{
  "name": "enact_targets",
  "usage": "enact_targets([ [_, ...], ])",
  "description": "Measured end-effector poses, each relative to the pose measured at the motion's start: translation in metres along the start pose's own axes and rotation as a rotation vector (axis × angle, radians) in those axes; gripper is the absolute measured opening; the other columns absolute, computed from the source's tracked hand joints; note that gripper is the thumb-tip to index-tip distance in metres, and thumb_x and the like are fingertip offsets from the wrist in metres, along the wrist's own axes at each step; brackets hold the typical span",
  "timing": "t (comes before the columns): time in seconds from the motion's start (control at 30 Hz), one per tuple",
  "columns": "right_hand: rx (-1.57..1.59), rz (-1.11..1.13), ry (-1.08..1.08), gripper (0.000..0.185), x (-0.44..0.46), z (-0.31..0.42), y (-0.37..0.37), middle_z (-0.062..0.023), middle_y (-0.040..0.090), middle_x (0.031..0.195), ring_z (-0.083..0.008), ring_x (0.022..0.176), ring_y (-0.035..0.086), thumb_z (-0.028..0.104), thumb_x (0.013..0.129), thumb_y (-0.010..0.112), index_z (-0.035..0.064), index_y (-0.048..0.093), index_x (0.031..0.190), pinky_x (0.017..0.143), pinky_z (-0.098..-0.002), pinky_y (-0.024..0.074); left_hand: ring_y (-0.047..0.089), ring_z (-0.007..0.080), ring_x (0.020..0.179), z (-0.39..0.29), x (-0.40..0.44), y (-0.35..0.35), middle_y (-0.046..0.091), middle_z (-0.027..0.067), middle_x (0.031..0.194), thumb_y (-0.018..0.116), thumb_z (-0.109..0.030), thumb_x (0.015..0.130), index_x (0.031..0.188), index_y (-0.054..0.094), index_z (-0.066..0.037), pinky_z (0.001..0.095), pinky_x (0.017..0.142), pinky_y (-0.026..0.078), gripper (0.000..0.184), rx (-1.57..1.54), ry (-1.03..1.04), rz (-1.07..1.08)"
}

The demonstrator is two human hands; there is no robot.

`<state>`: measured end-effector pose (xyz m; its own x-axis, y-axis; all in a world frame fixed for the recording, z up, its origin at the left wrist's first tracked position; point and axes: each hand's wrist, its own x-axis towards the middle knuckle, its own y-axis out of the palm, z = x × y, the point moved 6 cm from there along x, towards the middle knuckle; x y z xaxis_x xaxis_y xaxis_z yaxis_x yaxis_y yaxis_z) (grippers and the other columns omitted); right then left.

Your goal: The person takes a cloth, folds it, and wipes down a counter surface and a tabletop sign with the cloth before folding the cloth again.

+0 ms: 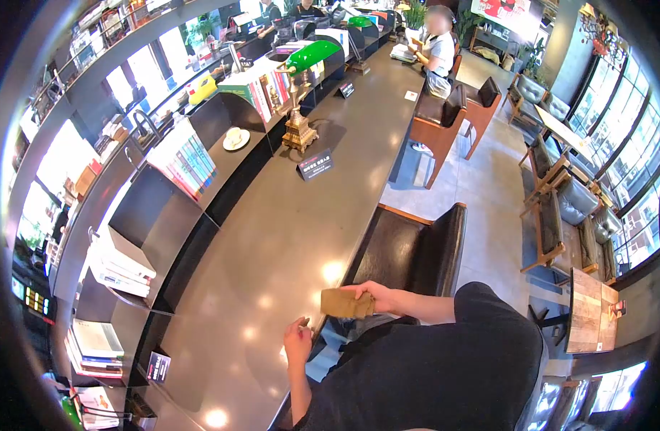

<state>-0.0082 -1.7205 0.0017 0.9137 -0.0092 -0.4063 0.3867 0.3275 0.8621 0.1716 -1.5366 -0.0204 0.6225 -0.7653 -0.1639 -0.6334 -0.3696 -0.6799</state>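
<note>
My right hand (371,293) grips a flat, folded brown piece (342,304) that may be cloth or paper, with an uneven lower edge. It is held just past the edge of the long grey counter (272,237), over my lap. My left hand (298,340) is at the counter edge, a short way left of and below the brown piece. Its fingers are curled together, and a small dark bit shows at the fingertips that I cannot make out. A dark leather chair (402,248) stands beside my right arm.
On the counter are a green-shaded brass lamp (298,129) and a black sign (315,167). Shelves alongside hold books (186,161) and a cup on a saucer (236,139). A seated person (437,54) is at the far end. A wooden table (592,312) stands behind me.
</note>
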Motion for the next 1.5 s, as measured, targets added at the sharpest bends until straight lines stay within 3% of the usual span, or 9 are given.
enact_targets([
  [0.13,-0.04,0.16,0.099,0.072,-0.005,-0.012,0.039,-0.0126,0.036,0.156,-0.0262,0.141,0.04,0.009,0.081,0.048,0.0042,0.034,0.152,0.116,-0.0407,0.0318,0.059,0.0227,0.113,-0.043,0.008,0.0,0.064,0.0133,0.12,0.057,-0.025,0.1,0.13,0.06,-0.006,0.0339,0.1,0.045,0.036,-0.878,-0.09,0.066],
  [0.23,-0.08,0.192,0.102,0.071,-0.01,-0.023,0.049,-0.0124,0.037,0.156,-0.0255,0.142,0.039,0.009,0.082,0.048,0.005,0.034,0.152,0.116,-0.0414,0.0327,0.057,0.0159,0.108,-0.044,0.008,0.018,0.063,0.0092,0.119,0.055,-0.024,0.101,0.131,0.058,-0.002,0.0302,0.096,0.045,0.037,-0.97,-0.067,0.187],
  [0.33,-0.092,0.149,0.089,0.066,-0.029,-0.034,0.055,-0.0133,0.043,0.152,-0.0256,0.136,0.046,0.009,0.086,0.048,0.004,0.036,0.151,0.112,-0.0401,0.0374,0.058,0.0125,0.097,-0.062,-0.008,0.018,0.066,0.0057,0.107,0.062,-0.023,0.098,0.12,0.063,-0.002,0.0274,0.087,0.046,0.03,-0.908,-0.057,0.234],
  [0.4,-0.095,0.097,0.091,0.065,-0.045,-0.042,0.056,-0.0133,0.044,0.151,-0.0255,0.136,0.047,0.009,0.087,0.049,0.0046,0.036,0.151,0.112,-0.0401,0.0376,0.059,0.01,0.086,-0.076,-0.017,0.015,0.067,0.0027,0.094,0.068,-0.023,0.095,0.105,0.067,-0.002,0.0252,0.08,0.047,0.024,-0.816,-0.015,0.174],
  [0.5,-0.13,0.069,0.107,0.065,-0.061,-0.05,0.049,-0.0101,0.038,0.155,-0.0245,0.141,0.04,0.013,0.089,0.053,0.0083,0.035,0.152,0.114,-0.042,0.0344,0.059,0.0094,0.086,-0.078,-0.03,0.025,0.067,0.0025,0.092,0.069,-0.023,0.094,0.103,0.068,-0.001,0.0244,0.079,0.047,0.024,-0.829,-0.027,0.179],
  [0.7,-0.164,0.1,0.082,0.065,-0.104,-0.052,0.04,-0.0091,0.04,0.152,-0.0229,0.139,0.042,0.01,0.089,0.058,0.0084,0.037,0.15,0.115,-0.0412,0.034,0.058,0.0083,0.082,-0.113,-0.051,0.025,0.065,0.0022,0.088,0.068,-0.024,0.095,0.101,0.066,0.0,0.0248,0.075,0.048,0.025,-0.692,0.046,0.119],
  [0.8,-0.307,0.049,-0.051,0.059,-0.128,-0.045,0.031,-0.0077,0.047,0.146,-0.0214,0.134,0.047,0.006,0.091,0.06,0.0089,0.041,0.147,0.112,-0.0397,0.0386,0.057,0.0085,0.082,-0.135,-0.054,0.033,0.064,0.0015,0.087,0.066,-0.026,0.096,0.101,0.065,-0.001,0.0249,0.076,0.047,0.026,-0.714,0.062,0.122],
  [1.03,-0.383,-0.219,-0.229,0.042,-0.209,-0.017,-0.017,-0.0049,0.058,0.132,-0.0181,0.12,0.058,0.014,0.098,0.057,0.0072,0.051,0.139,0.102,-0.035,0.0492,0.055,0.009,0.081,-0.204,-0.055,0.104,0.061,0.0016,0.086,0.063,-0.027,0.098,0.099,0.061,-0.003,0.0263,0.074,0.047,0.025,-0.724,0.171,0.194],
  [1.5,-0.343,-0.242,-0.354,0.037,-0.395,0.051,-0.135,-0.0071,0.06,0.13,-0.019,0.12,0.058,0.013,0.098,0.056,0.0052,0.054,0.134,0.102,-0.0363,0.0487,0.054,0.0051,0.078,-0.389,-0.122,0.248,0.056,-0.0035,0.089,0.076,-0.013,0.088,0.106,0.053,-0.009,0.0222,0.067,0.046,0.029,-0.852,0.101,0.655],
])
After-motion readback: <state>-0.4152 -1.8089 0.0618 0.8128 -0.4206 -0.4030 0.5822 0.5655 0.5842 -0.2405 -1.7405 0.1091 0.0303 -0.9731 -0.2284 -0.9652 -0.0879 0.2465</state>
